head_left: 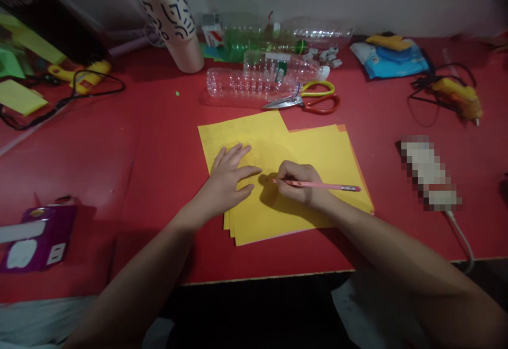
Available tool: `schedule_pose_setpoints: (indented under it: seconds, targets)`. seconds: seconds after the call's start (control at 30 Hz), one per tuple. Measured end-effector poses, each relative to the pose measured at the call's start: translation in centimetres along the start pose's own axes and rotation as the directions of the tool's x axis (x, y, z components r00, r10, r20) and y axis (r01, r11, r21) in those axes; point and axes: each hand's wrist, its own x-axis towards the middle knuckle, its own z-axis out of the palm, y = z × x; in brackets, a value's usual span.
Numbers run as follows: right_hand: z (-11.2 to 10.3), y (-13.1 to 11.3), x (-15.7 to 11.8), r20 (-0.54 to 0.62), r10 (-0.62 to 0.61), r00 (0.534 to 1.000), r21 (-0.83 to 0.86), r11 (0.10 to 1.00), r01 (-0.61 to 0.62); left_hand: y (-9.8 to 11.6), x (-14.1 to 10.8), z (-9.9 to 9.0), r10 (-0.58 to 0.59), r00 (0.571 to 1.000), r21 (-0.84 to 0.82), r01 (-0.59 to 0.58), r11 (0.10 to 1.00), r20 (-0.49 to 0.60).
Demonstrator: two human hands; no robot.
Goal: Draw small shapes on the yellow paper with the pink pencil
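Observation:
Several yellow sheets [313,150] lie overlapping on the red table, with a sliver of orange paper showing at their right edge. My left hand [228,182] rests on the left part of the yellow paper, fingers spread and holding nothing. Pinched in my right hand [297,179] is a pink pencil [325,185], its tip by the paper near the middle and its eraser end pointing right. A small dark mark shows beside the tip, within the hand's shadow.
Behind the paper are scissors [317,97], clear plastic bottles [250,84] and a white tumbler [174,20]. Yellow glue guns lie at left [85,76] and right [458,97]. A wipes pack [389,60], a pixelated object [428,171] with a cable and a purple box [43,238] stand around.

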Motion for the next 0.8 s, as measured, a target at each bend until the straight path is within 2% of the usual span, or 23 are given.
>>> schedule_pose_setpoints:
  seconds: [0.8]
  targets:
    - [0.14, -0.26, 0.01, 0.152, -0.027, 0.988, -0.068, 0.997, 0.038, -0.13, 0.03, 0.27, 0.016, 0.999, 0.007, -0.016, 1.000, -0.034]
